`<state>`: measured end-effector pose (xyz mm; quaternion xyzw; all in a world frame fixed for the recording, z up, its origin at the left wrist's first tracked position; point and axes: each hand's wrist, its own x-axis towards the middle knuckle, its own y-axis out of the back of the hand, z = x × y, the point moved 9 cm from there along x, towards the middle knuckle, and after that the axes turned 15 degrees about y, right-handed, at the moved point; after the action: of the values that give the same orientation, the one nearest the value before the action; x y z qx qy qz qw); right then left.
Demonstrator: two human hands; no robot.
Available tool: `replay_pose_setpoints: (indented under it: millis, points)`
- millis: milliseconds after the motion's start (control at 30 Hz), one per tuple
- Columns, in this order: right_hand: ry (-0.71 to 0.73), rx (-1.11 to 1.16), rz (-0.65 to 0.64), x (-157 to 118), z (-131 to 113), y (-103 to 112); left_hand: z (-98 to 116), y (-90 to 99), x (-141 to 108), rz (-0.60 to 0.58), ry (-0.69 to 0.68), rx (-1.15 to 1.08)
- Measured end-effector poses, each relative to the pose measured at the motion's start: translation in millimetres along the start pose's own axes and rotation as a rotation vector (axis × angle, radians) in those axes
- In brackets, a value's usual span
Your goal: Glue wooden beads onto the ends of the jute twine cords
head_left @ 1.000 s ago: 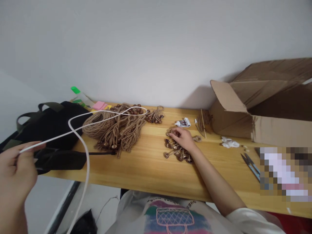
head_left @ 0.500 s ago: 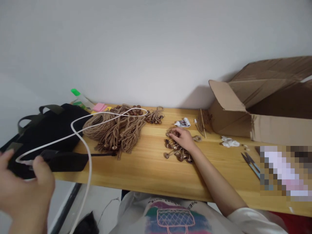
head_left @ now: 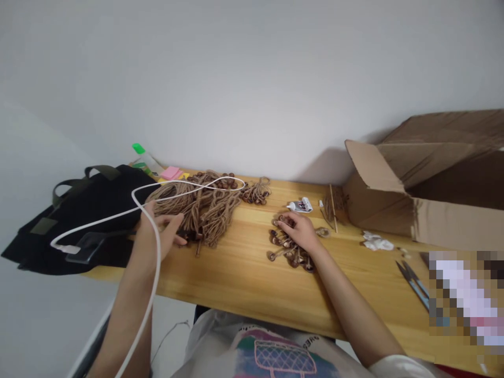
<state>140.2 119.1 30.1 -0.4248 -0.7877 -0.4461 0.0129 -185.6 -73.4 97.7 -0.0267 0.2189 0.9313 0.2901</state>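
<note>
My left hand (head_left: 159, 228) is at the left side of a pile of brown twine cords (head_left: 216, 212), thumb and fingers apart. Its fingertips overlap the front of the pile beside a dark strap, and I cannot tell whether they touch it. At mid-table my right hand (head_left: 302, 231) rests over a small heap of brown buttons on short twine loops (head_left: 293, 257). Its thumb and fingertips are pinched on a brown button (head_left: 276, 222) at the heap's edge. The palm hides part of this heap.
A black bag (head_left: 90, 210) lies left, with a black device (head_left: 88, 247) and white cable (head_left: 157, 257) crossing over my left arm. Glue tube (head_left: 301, 205), bundled twine with a stick (head_left: 334, 207), crumpled tissue (head_left: 376, 241), scissors (head_left: 413, 283) and an open cardboard box (head_left: 378, 202) sit rightward.
My left hand has moved right, from the black device and cable at the bag to the twine pile. The device now lies on the bag. My right hand stays at the button heap.
</note>
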Motion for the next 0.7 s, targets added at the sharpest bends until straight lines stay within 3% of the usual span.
replay_pose_setpoints:
  millis: [67,133,300,500,600,700]
  points:
    - [0.002,0.002,0.001,0,0,0,-5,-17.2,-3,-0.136,0.14,-0.101]
    - [0.0,0.003,0.0,0,0,0,-6,-28.9,-8,-0.197,0.211,-0.243]
    - [-0.017,0.007,-0.011,-1,2,-2,-11,-35.8,3,-0.138,0.339,-0.687]
    - [-0.01,-0.002,0.003,-1,2,-1,-4,-41.6,33,-0.042,0.248,-0.735]
    - [-0.009,-0.006,0.005,-1,1,-1,-3,-42.3,39,0.011,0.259,-0.739]
    - [-0.024,-0.002,-0.004,-1,2,-1,13,-34.1,39,0.021,0.186,-0.744]
